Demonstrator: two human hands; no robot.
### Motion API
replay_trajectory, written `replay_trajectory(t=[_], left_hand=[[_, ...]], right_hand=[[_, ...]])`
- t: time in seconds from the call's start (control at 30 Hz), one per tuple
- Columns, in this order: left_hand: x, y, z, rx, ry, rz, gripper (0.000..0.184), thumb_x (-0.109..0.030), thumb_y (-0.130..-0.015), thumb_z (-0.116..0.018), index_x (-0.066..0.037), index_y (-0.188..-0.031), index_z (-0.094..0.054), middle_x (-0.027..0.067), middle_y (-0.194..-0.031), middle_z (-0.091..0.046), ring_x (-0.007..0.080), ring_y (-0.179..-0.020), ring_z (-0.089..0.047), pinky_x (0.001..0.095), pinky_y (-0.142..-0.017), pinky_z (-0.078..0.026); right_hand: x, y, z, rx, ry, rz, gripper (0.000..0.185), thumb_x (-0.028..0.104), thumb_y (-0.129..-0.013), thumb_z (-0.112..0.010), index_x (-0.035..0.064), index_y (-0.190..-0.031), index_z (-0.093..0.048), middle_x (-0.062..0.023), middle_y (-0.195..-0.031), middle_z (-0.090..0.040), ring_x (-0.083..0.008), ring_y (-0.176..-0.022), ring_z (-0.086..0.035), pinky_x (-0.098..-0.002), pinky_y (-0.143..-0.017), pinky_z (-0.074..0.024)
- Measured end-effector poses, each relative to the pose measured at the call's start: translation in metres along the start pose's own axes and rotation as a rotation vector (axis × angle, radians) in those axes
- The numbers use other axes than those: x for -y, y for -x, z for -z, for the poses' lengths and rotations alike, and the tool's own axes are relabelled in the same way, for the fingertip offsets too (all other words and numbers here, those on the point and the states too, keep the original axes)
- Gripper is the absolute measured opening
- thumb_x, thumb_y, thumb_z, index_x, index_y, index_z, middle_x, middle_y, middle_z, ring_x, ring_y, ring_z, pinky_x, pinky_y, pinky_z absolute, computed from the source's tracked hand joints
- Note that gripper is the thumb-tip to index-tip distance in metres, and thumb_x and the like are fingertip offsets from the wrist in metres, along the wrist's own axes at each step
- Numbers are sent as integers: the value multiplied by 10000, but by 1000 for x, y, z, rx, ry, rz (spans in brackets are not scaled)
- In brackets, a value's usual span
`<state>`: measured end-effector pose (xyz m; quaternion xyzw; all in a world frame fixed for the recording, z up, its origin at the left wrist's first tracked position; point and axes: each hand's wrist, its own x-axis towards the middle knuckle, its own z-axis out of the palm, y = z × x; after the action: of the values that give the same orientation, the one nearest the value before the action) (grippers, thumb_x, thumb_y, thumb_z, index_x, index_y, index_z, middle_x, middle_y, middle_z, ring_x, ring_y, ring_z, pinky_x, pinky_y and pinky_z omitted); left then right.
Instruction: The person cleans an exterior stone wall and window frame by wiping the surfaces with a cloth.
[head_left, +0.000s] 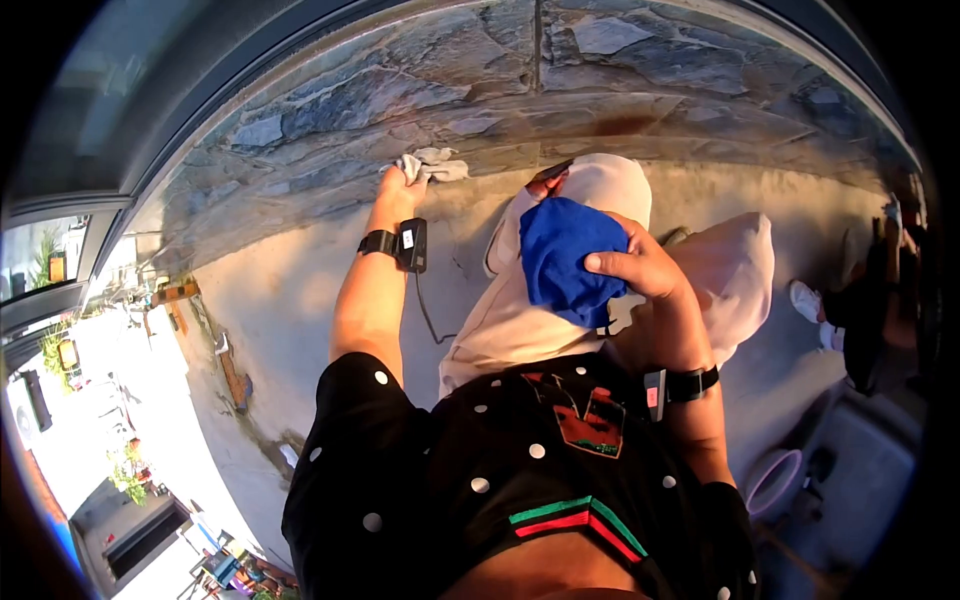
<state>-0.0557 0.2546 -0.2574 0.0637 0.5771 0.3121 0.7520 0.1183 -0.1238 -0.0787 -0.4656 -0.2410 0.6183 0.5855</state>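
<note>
My left hand [402,192] reaches forward to the foot of the stone-faced wall [400,90]. Its fingers are closed on a crumpled whitish rag [440,163], part of which spreads out to the right beside the wall. Closer to my body, my right hand [640,262] grips a bunched blue cloth [568,255], thumb on top and the other fingers mostly hidden behind it. The cloth is above my light-coloured trousers [520,330], over my bent leg.
Concrete floor [260,290] runs along the wall. Another person's dark-clothed leg and white shoe [805,300] are at the right. A round pink-rimmed basin [775,482] stands at the lower right. Plants [128,470] and assorted items line the bright area at left.
</note>
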Motion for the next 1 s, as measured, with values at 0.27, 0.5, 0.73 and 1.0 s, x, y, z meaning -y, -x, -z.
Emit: replay_trajectory(t=[0.27, 0.5, 0.73, 1.0], left_hand=[[-217, 29, 77, 42, 100, -434, 238, -170, -1035, -464, -71, -1085, -674, 98, -1109, -700, 303, -1058, -657, 457, -937, -536], [-136, 20, 18, -45, 49, -352, 181, -77, -1008, -466, -114, -968, -639, 32, -874, -683, 190, -730, -678, 377, -723, -594], [60, 84, -101, 216, 9, 80, 132, -63, -996, -531, -93, -912, -628, 48, -874, -663, 191, -732, -645, 396, -741, -564], [28, 165, -106, 453, -87, 6, 226, -103, -1038, -452, -40, -1126, -650, 121, -1130, -673, 266, -1032, -657, 441, -982, -549]], right_hand=[[3, -1, -4, 52, 74, 27, 551, 140, -840, -784, -32, -1320, -575, -65, -1165, -686, -151, -1066, -631, -318, -993, -479], [-1, -1, -1, 67, 92, 53, 566, 146, -849, -784, -34, -1337, -559, -64, -1165, -685, -151, -1073, -626, -320, -996, -477], [-7, -2, 2, 69, 25, 74, 559, 152, -856, -785, -34, -1334, -563, -64, -1154, -691, -149, -1053, -637, -318, -989, -486], [-8, 2, -2, 10, 78, 95, 553, 155, -854, -792, -40, -1319, -567, -68, -1152, -689, -151, -1051, -637, -319, -981, -493]])
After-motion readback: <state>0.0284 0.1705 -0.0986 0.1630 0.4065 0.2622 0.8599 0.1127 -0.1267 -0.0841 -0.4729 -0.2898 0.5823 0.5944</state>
